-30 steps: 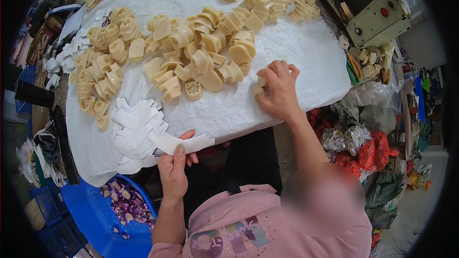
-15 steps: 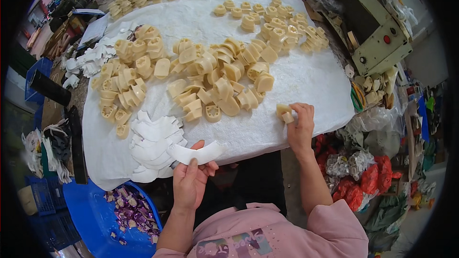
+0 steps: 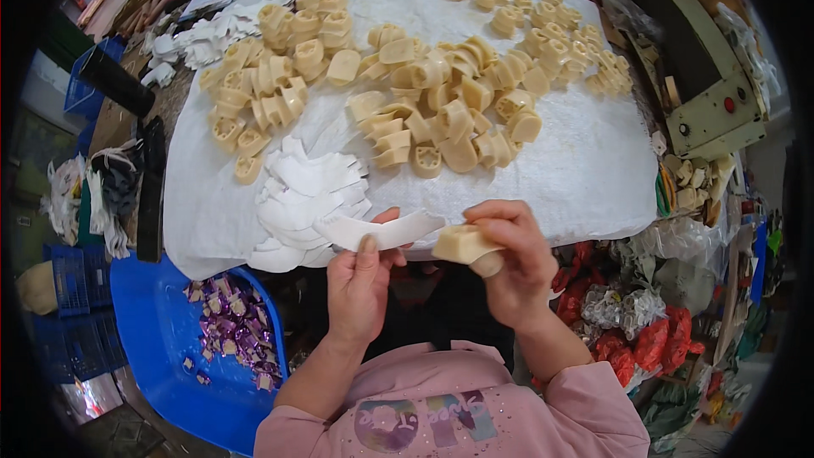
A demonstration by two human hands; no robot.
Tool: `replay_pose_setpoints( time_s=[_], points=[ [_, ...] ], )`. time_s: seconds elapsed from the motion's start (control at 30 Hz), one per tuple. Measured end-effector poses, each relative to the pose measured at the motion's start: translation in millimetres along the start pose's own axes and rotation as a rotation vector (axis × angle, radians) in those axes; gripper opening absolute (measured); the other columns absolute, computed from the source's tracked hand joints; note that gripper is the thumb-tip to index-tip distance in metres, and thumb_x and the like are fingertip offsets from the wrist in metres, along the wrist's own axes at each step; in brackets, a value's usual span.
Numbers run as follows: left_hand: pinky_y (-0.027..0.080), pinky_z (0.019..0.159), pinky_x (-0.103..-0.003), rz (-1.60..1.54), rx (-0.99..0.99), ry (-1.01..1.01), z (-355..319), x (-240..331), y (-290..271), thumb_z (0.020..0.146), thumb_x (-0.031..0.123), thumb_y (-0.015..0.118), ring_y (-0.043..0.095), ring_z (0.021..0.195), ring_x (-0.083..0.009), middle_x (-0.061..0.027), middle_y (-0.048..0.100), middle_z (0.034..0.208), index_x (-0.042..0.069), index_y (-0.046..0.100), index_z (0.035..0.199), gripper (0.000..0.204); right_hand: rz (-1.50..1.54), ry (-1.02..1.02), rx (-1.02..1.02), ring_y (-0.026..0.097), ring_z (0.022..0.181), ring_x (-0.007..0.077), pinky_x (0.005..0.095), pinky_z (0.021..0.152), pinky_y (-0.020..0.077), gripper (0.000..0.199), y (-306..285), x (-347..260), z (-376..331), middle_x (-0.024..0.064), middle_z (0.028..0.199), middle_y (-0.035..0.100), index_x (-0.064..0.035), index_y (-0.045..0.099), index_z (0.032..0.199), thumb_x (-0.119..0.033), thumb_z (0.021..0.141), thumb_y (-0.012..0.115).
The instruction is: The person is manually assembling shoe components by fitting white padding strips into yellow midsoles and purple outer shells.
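Cream-coloured moulded pieces lie heaped on the white cloth point(image 3: 585, 178) that covers the workbench, and that cloth serves as the landmark for everything in the head view. Just off its near edge, the left hand point(image 3: 360, 284) pinches one end of a white curved strip point(image 3: 381, 229) between thumb and fingers, the strip reaching rightward. The right hand point(image 3: 509, 263) is closed around a single cream piece point(image 3: 462, 244), thumb on top, its end almost touching the strip's free tip. Both things hang in the air in front of the cloth's near edge, above the person's pink sleeves.

On the cloth, just beyond the left hand, sits the fan of white strips point(image 3: 305, 195); farther in lies the big heap of cream pieces point(image 3: 441, 110), with a second heap point(image 3: 271, 76) toward the cloth's left side. Below the cloth's left corner stands a blue tub point(image 3: 161, 322) holding purple scraps point(image 3: 233, 331).

To do this step well, I judge the strip should be held near its end, as it is, so its tip stays stiff enough to steer. The piece wants a firm grasp that leaves the face meeting the strip uncovered. Bringing the two together close to the body, with elbows tucked, should steady the alignment. Whether the strip already touches the piece cannot be told.
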State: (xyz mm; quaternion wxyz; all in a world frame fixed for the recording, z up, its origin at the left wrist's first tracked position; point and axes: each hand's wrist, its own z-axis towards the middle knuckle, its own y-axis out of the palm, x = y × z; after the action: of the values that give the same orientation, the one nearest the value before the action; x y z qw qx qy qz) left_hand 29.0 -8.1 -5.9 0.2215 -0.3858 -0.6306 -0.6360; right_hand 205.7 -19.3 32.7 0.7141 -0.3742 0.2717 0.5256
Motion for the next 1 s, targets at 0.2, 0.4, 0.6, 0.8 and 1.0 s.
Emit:
replay_pose_setpoints(
  time_s=[0.2, 0.4, 0.6, 0.8, 1.0],
  points=[
    [0.041, 0.099, -0.033, -0.064, -0.004, -0.003, -15, 7, 10, 0.099, 0.018, 0.042, 0.053, 0.111, -0.0184, -0.015, 0.053, 0.123, -0.01, 0.044, 0.127, 0.039, 0.048, -0.218, 0.004, 0.06, 0.091, 0.0312, 0.0365, 0.077, 0.0503, 0.044, 41, 19, -9, 0.0169, 0.107, 0.059, -0.006, 0.055, 0.112, 0.012, 0.072, 0.06],
    [0.048, 0.088, -0.029, -0.032, -0.039, -0.044, -19, 13, 7, 0.1, 0.019, 0.039, 0.056, 0.107, -0.017, -0.0154, 0.053, 0.124, -0.01, 0.044, 0.128, 0.04, 0.005, -0.287, 0.039, 0.058, 0.09, 0.0304, 0.0357, 0.074, 0.0491, 0.044, 47, 21, -10, 0.0127, 0.105, 0.061, -0.0075, 0.057, 0.111, 0.011, 0.071, 0.064],
    [0.05, 0.082, -0.028, 0.046, -0.061, -0.032, -21, 16, 13, 0.101, 0.018, 0.037, 0.056, 0.107, -0.0173, -0.0168, 0.052, 0.125, -0.011, 0.042, 0.128, 0.041, -0.014, -0.288, 0.032, 0.058, 0.089, 0.03, 0.0346, 0.073, 0.0494, 0.042, 45, 22, -9, 0.0128, 0.104, 0.061, -0.0067, 0.057, 0.11, 0.01, 0.072, 0.064],
    [0.039, 0.101, -0.037, 0.187, 0.004, 0.005, -23, 14, 16, 0.101, 0.019, 0.033, 0.05, 0.118, -0.0234, -0.0194, 0.049, 0.128, -0.013, 0.041, 0.127, 0.043, -0.225, -0.36, 0.042, 0.053, 0.081, 0.0244, 0.0392, 0.072, 0.0367, 0.043, 44, 27, -8, 0.0066, 0.1, 0.064, -0.0096, 0.057, 0.106, 0.002, 0.066, 0.065],
    [0.042, 0.092, -0.029, 0.475, -0.114, 0.197, -18, 18, -4, 0.099, 0.019, 0.038, 0.054, 0.107, -0.0179, -0.0187, 0.056, 0.122, -0.013, 0.045, 0.125, 0.042, -0.313, -0.351, 0.021, 0.046, 0.077, 0.0227, 0.0366, 0.07, 0.0341, 0.043, 44, 28, -5, 0.0033, 0.097, 0.065, -0.0156, 0.054, 0.112, -0.003, 0.074, 0.068]
  ],
)
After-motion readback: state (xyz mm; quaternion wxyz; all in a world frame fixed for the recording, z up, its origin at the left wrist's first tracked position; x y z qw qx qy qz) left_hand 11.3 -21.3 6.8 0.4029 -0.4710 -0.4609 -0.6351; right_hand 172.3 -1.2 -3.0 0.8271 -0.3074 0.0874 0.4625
